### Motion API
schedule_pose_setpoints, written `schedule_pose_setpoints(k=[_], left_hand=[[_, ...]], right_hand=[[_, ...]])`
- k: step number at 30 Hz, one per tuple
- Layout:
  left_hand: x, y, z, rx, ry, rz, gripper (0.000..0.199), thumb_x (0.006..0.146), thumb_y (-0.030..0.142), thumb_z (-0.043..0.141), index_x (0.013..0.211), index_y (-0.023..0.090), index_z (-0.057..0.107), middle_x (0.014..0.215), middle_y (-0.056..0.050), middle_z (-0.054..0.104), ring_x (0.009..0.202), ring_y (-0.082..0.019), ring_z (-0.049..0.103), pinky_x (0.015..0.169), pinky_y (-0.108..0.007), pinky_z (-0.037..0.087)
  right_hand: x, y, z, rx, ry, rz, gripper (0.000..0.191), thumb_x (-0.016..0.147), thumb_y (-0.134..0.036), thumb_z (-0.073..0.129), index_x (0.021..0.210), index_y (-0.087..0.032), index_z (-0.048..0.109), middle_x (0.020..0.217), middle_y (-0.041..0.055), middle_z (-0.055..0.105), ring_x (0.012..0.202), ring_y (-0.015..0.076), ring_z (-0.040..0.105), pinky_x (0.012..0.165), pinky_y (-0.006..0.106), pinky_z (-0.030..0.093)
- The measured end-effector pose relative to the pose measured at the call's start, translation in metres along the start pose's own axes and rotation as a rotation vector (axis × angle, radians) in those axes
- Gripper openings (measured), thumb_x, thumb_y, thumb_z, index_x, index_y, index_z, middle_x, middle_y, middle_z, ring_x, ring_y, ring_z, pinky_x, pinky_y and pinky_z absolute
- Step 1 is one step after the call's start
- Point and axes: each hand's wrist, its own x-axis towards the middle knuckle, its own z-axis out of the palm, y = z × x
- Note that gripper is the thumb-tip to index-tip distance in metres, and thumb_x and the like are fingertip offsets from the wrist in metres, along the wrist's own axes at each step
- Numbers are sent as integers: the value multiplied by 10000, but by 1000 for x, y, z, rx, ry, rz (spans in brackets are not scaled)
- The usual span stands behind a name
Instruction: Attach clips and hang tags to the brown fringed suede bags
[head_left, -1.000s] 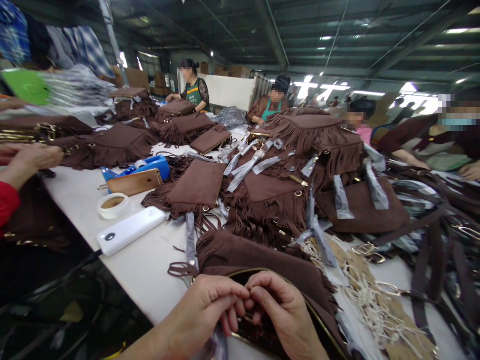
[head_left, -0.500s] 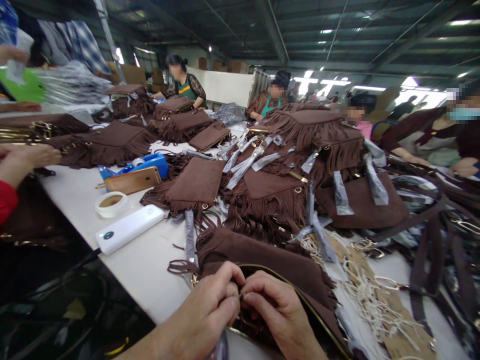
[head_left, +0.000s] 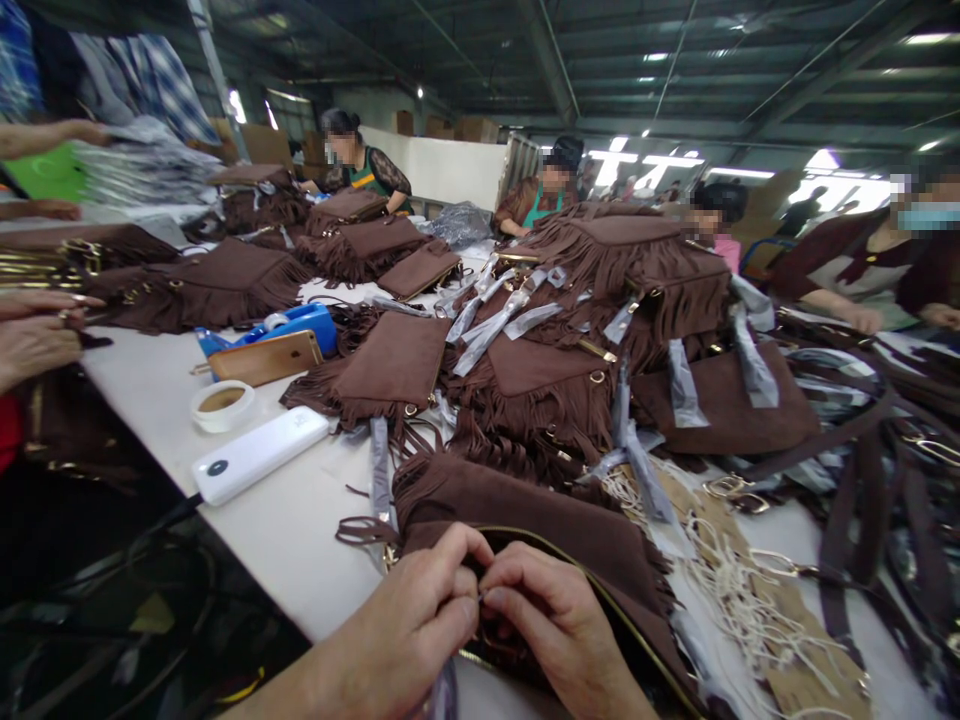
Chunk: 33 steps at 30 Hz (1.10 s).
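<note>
A dark brown fringed bag (head_left: 525, 510) lies nearest to me, its gold zipper unzipped and its mouth gaping. Over that opening my left hand (head_left: 431, 605) and my right hand (head_left: 551, 610) meet, fingertips almost touching. Both are closed in a pinch on something small that I cannot make out; a tiny pale bit shows between them. My wrists rest near the bag's front edge. A grey plastic-wrapped strip (head_left: 381, 470) and a brown strap loop lie just left of the bag.
A white power bank (head_left: 259, 455), a tape roll (head_left: 223, 406), a phone (head_left: 266, 358) and a blue tape dispenser (head_left: 307, 325) lie left. More fringed bags (head_left: 547, 380) are piled beyond. White strings (head_left: 735, 590) and straps (head_left: 855, 500) lie right. Co-workers' hands are at far left and right.
My hands have hardly moved and keep their pinch over the bag. At the left, a co-worker's hands have shifted, and the person at the far right has moved their hands.
</note>
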Motion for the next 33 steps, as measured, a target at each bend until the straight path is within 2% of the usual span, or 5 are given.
schedule_pose_setpoints(k=[10,18,26,30,33], left_hand=[[-3,-2,4,196,66,18,242,932,230,354,1138,203,478,764,28,575,758,-168,560,712,-272,377],[-2,-7,7,269,71,70,233,933,203,367,1132,217,488,760,25,606,736,-162,587,676,-260,378],[-1,-10,9,329,84,81,241,927,185,373,1109,225,525,795,13,625,753,-171,584,694,-266,387],[-1,-10,8,327,76,104,276,929,174,364,1145,225,528,922,-9,659,848,-179,603,758,-268,402],[-1,-11,8,321,77,120,280,928,170,361,1142,224,532,910,-9,655,832,-178,598,754,-269,406]], right_hand=[[-3,5,0,81,-32,151,177,891,-253,590,732,-201,648,687,-18,599,616,127,546,575,210,426],[-2,0,0,54,-49,165,177,884,-251,595,723,-196,645,681,-22,600,632,130,545,606,220,416],[-4,2,-2,-163,-81,24,171,875,-181,583,709,-200,622,704,-25,612,660,122,547,635,218,390],[-5,3,1,-185,-43,-19,187,894,-179,559,712,-205,595,693,-27,594,653,119,540,625,213,387],[-4,2,2,-210,-46,-41,185,889,-157,569,712,-208,579,693,-29,592,645,117,541,616,211,389]])
